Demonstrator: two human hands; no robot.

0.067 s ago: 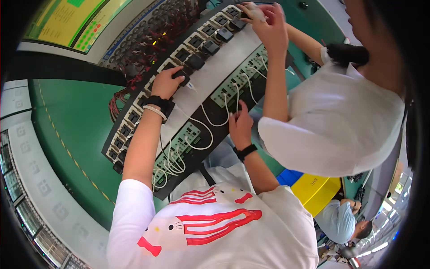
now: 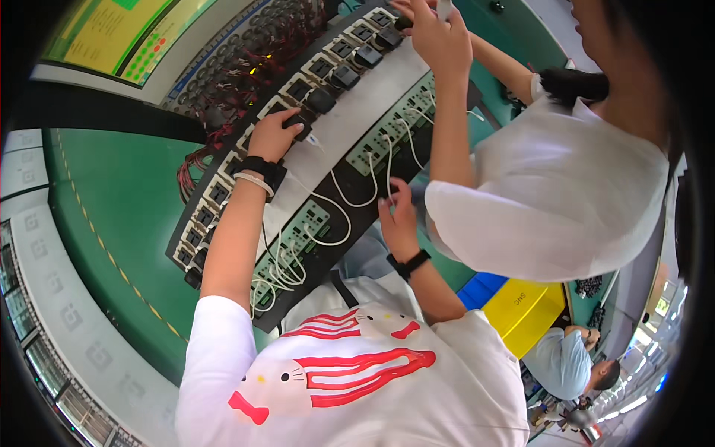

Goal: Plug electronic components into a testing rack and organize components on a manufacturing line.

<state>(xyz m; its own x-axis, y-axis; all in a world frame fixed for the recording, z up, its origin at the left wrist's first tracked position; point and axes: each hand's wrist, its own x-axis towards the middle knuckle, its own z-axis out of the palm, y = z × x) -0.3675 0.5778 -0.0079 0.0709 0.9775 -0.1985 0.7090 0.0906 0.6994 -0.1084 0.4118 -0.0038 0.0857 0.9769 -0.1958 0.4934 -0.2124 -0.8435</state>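
My left hand wraps round a black plug-in adapter in the row of sockets, its thumb along the adapter's near side. A small white plug end lies on the pale panel beside that adapter. My right hand is at the near edge of the rack, thumb and forefinger closed on a white cable. The cable runs up to a green port board. A second green port board, with several white cables looping from it, lies left of my right hand.
More black adapters fill the socket row toward the far right. At the right, a co-worker reaches over the rack's far end, a hand raised there. A screen and bundled red wires stand behind. A yellow bin is at right.
The co-worker's near hand has lifted a little and a pale object shows in it. Both my hands stay nearly where they were; the view has shifted slightly.
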